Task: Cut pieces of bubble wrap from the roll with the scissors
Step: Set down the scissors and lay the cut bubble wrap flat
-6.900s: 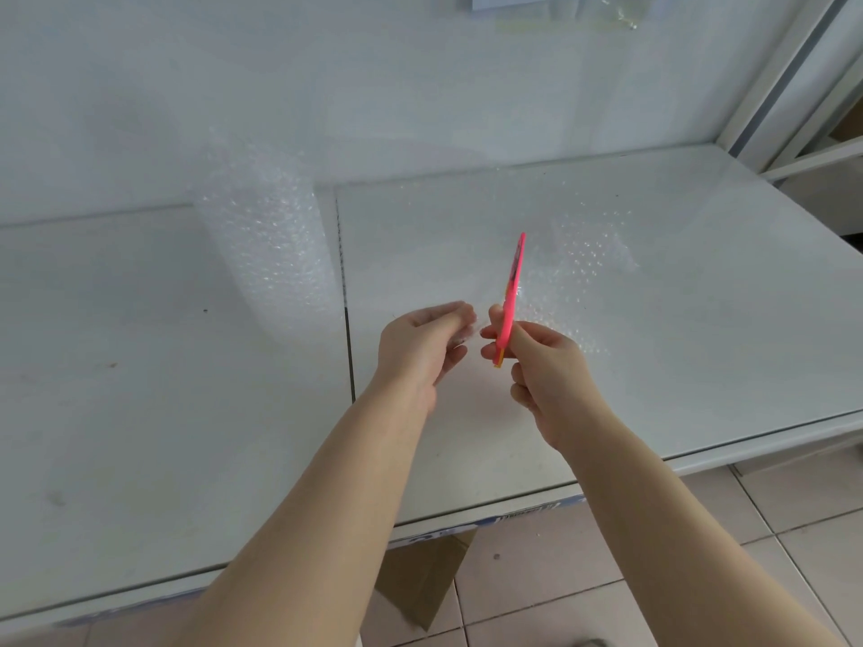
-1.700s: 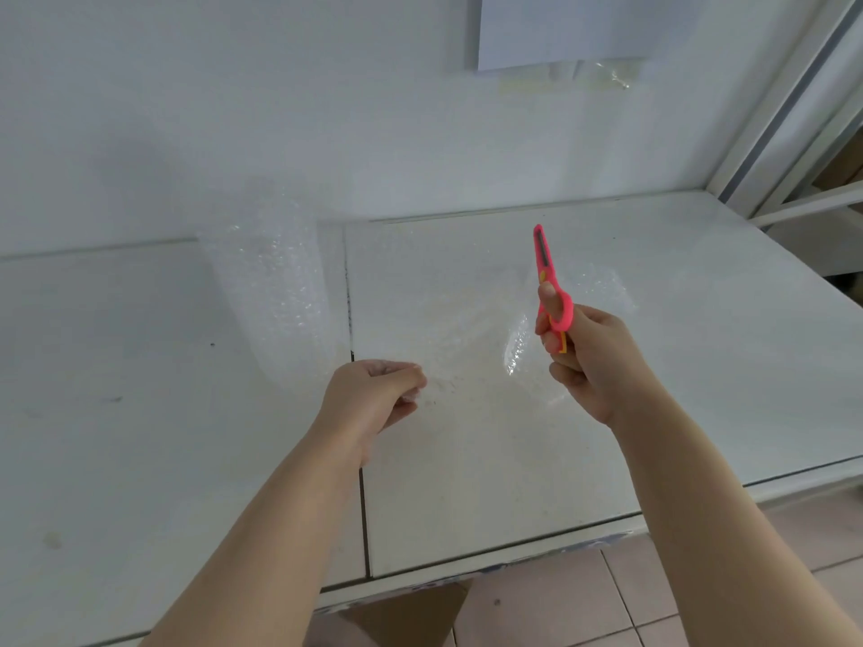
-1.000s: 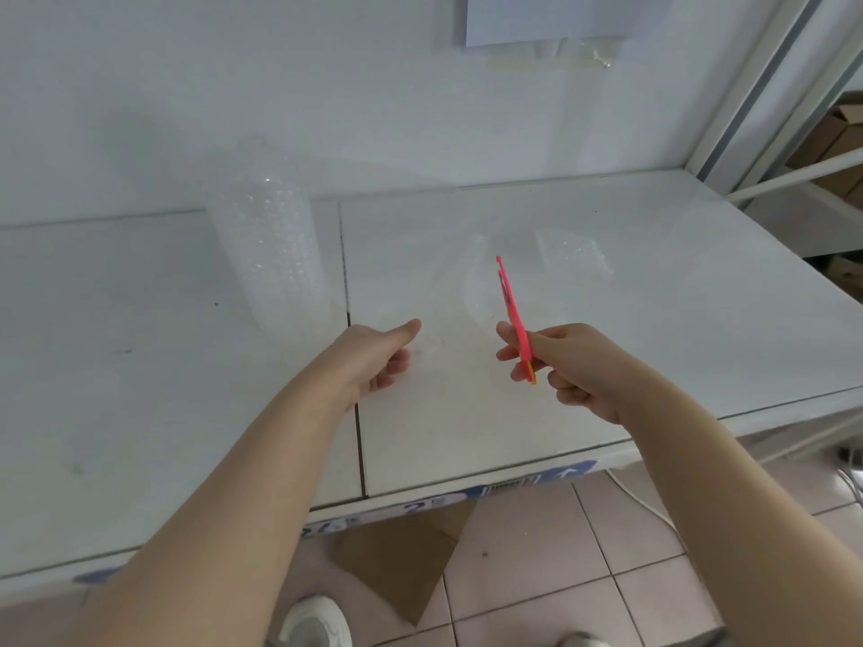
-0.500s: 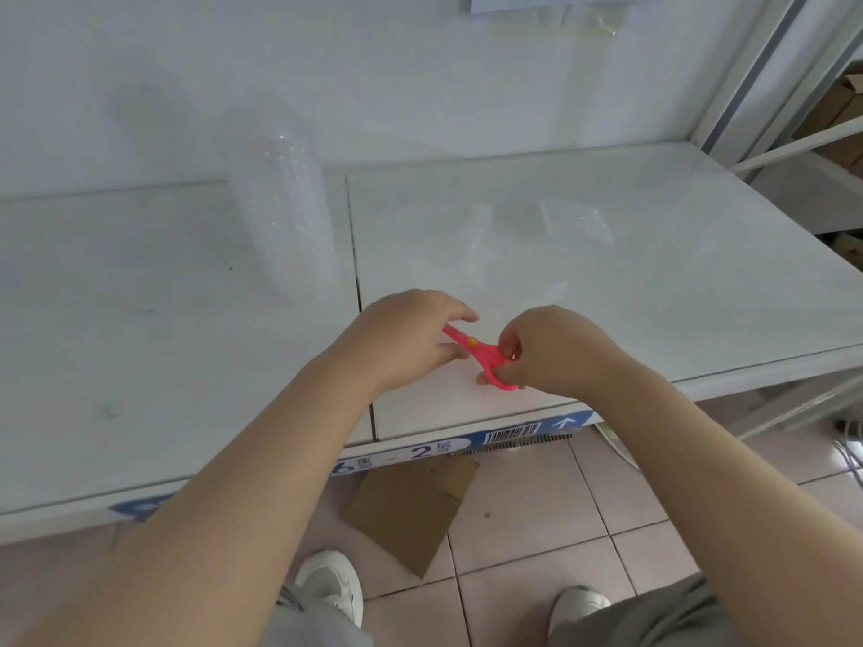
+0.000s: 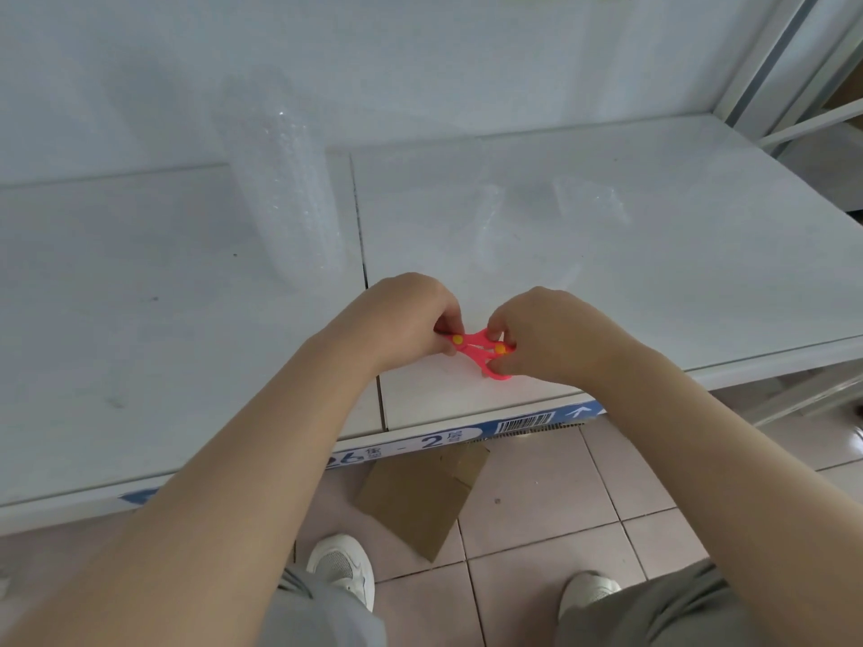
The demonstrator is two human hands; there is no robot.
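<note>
Small pink scissors (image 5: 478,350) with yellow dots sit between both hands, low over the front edge of the white table (image 5: 654,273). My left hand (image 5: 411,319) pinches the blade end and my right hand (image 5: 537,338) grips the handle end. The clear bubble wrap roll (image 5: 285,198) stands upright behind my left hand. Cut pieces of bubble wrap (image 5: 588,203) lie flat behind my right hand, with another piece (image 5: 490,226) curled up nearer the middle. Neither hand touches the wrap.
A seam (image 5: 362,245) splits the tabletop in two. A wall runs along the back and a metal shelf frame (image 5: 789,58) stands at the right. Below the labelled front edge (image 5: 443,443) lies a piece of cardboard (image 5: 420,502) on the tiled floor, beside my shoes.
My right hand brought the scissors down from upright to the table's front edge. My left hand let go of the wrap and took the blade end. The view tilted down.
</note>
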